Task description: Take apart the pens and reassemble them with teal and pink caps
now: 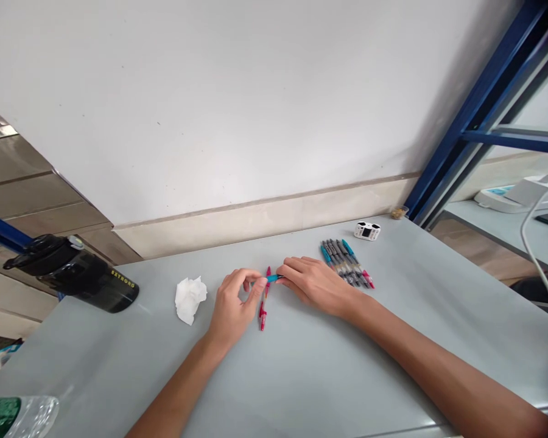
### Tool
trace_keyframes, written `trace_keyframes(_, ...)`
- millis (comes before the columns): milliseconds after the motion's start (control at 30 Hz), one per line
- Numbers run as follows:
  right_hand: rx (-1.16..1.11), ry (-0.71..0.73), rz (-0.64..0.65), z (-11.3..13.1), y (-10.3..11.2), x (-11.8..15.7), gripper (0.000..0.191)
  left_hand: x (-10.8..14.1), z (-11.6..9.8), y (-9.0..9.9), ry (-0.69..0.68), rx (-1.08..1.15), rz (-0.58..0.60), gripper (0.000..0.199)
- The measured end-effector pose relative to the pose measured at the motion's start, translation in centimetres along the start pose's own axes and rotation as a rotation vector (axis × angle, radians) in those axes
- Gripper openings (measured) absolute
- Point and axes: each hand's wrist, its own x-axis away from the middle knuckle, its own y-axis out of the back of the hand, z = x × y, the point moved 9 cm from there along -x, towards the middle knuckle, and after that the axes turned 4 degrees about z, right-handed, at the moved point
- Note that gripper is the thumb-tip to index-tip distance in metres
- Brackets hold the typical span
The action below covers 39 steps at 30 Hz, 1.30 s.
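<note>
Between my two hands is a small blue pen part [273, 278], with a dark section toward the right. My left hand [235, 299] pinches its blue end between thumb and fingers. At the dark end, the fingers of my right hand [311, 281] are closed; the palm faces down and hides much of the grip. Below the blue part, a red pen [263, 316] lies lengthwise on the table, partly covered by it. Just beyond my right hand, a row of pens [344, 258] with grey, blue and red ends lies side by side.
A black bottle [95, 280] stands at the left, near a crumpled white tissue [190, 298]. A small white device [367, 231] and a little clear container [399, 212] sit toward the back right. A green-labelled clear bottle [22, 417] shows at the lower left. The wall [265, 109] bounds the grey table [274, 383].
</note>
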Motion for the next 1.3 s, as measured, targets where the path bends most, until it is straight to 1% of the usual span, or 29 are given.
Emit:
trace_keyframes(33, -0.001, -0.009, 0.0, -0.1, 0.0, 0.0, 0.021, 0.0, -0.2, -0.1, -0.022, 0.013, 0.009, 0.019)
trace_keyframes(100, -0.011, -0.022, -0.001, -0.3, 0.1, 0.1, 0.024, 0.0, -0.6, -0.1, -0.07, 0.023, 0.024, 0.016)
trace_keyframes(133, -0.021, -0.02, -0.006, -0.2, 0.2, 0.1, 0.026, -0.1, -0.7, -0.1, -0.083, 0.019, 0.026, 0.016)
trace_keyframes(200, -0.047, -0.006, -0.016, 0.0, 0.3, 0.1, 0.027, -0.1, -0.7, 0.0, -0.072, 0.0, 0.02, 0.026)
trace_keyframes(333, -0.035, 0.018, 0.004, 0.5, 0.0, 0.1, 0.025, -0.2, 0.4, 0.2, 0.051, 0.002, -0.004, 0.042)
trace_keyframes(500, 0.038, 0.02, 0.008, 0.6, -0.1, 0.0, 0.022, 0.1, 1.5, -0.1, 0.207, 0.117, -0.003, 0.059)
trace_keyframes(567, 0.047, 0.022, -0.005, 0.7, 0.0, 0.0, 0.02, 0.2, 1.8, -0.1, 0.239, 0.149, 0.004, 0.063)
trace_keyframes(600, 0.045, 0.022, -0.009, 0.7, 0.1, 0.0, 0.02, 0.1, 1.7, 0.0, 0.229, 0.15, 0.006, 0.062)
trace_keyframes(633, 0.04, 0.02, -0.013, 0.6, 0.2, 0.0, 0.02, 0.0, 1.4, 0.1, 0.2, 0.142, 0.008, 0.056)
trace_keyframes(700, 0.023, 0.009, -0.018, 0.3, 0.3, 0.0, 0.02, -0.1, 0.7, 0.3, 0.113, 0.112, 0.006, 0.035)
trace_keyframes(733, 0.015, 0.001, -0.019, 0.1, 0.3, 0.1, 0.02, -0.2, 0.4, 0.4, 0.07, 0.099, 0.005, 0.028)
trace_keyframes(800, 0.004, -0.005, -0.015, -0.1, 0.2, 0.1, 0.02, -0.2, 0.0, 0.4, 0.019, 0.084, 0.004, 0.024)
trace_keyframes(867, -0.001, -0.003, -0.01, -0.2, 0.2, 0.1, 0.021, -0.1, 0.1, 0.5, 0.014, 0.078, -0.002, 0.025)
trace_keyframes(933, -0.008, 0.004, -0.017, 0.0, 0.4, 0.1, 0.02, -0.1, 0.7, 0.6, 0.06, 0.081, -0.017, 0.036)
trace_keyframes(1000, -0.016, 0.008, -0.032, 0.2, 0.7, 0.1, 0.019, -0.1, 1.6, 0.8, 0.149, 0.104, -0.04, 0.048)
trace_keyframes(1067, -0.014, 0.004, -0.055, 0.2, 1.2, 0.1, 0.02, 0.0, 2.6, 1.0, 0.243, 0.147, -0.063, 0.054)
trace_keyframes(1133, 0.001, -0.008, -0.084, -0.1, 1.7, 0.1, 0.022, 0.1, 3.3, 1.2, 0.307, 0.198, -0.079, 0.057)
trace_keyframes(1300, 0.071, -0.049, -0.14, -1.2, 2.5, 0.2, 0.028, 0.1, 3.6, 2.0, 0.336, 0.258, -0.147, 0.06)
